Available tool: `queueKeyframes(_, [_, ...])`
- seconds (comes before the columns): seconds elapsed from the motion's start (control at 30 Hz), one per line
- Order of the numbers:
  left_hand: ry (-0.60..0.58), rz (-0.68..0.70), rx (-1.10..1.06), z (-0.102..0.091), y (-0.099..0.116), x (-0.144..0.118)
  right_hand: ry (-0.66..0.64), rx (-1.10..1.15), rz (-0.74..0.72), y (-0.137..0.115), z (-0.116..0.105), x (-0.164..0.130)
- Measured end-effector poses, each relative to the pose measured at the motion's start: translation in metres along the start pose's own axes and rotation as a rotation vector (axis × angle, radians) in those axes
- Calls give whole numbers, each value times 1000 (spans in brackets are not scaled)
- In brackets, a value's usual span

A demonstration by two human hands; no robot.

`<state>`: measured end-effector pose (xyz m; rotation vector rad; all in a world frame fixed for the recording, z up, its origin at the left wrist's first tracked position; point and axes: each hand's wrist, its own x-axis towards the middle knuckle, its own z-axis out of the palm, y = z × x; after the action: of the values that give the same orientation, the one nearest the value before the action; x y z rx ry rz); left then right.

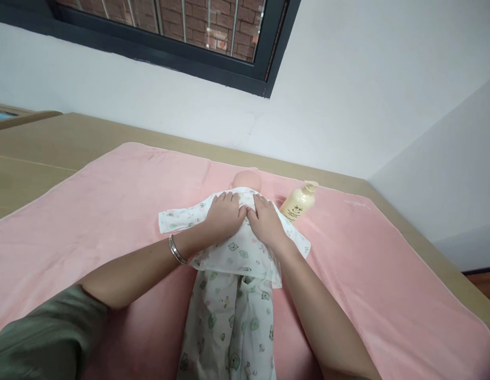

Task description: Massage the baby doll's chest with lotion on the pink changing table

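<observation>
A baby doll (247,181) lies stretched out, its smooth bald head pointing away from me and no face showing. It wears a white long-sleeved top (239,256) with small green animal prints, and matching trousers (229,322). My left hand (226,215) rests flat on the upper part of the top, fingers extended. Beside it, my right hand (266,219) lies flat in the same way, and the two thumbs meet or nearly meet at the middle. Neither hand grips anything. A pale yellow pump bottle (298,203) is just right of the doll's shoulder.
A pink blanket (122,184) spreads under the doll over a wooden table (43,142). Behind the table rises a white wall (328,105) with a dark-framed window (181,50). Another wooden edge (25,117) shows at far left.
</observation>
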<state>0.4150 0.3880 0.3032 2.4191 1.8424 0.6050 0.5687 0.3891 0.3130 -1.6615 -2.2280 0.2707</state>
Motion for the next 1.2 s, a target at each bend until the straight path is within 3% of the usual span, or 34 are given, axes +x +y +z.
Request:
queueKeyframes(0.23, [68,31,85,5,13,-15,5,16,6,11,1,5])
queueKeyframes(0.5, [-94,21,-61,-13,-8,11,9,-54,68,-18,-1,-13])
queueKeyframes(0.63, [-74,27,8,-8,-8,12,-33,-39,77,-25,-4,-17])
queueKeyframes(0.97, [15,-32,114,2,13,-9,48,44,-16,6,-1,6])
queueKeyframes(1.2, [-85,30,1,-6,-6,6,-47,-97,5,-10,-4,-6])
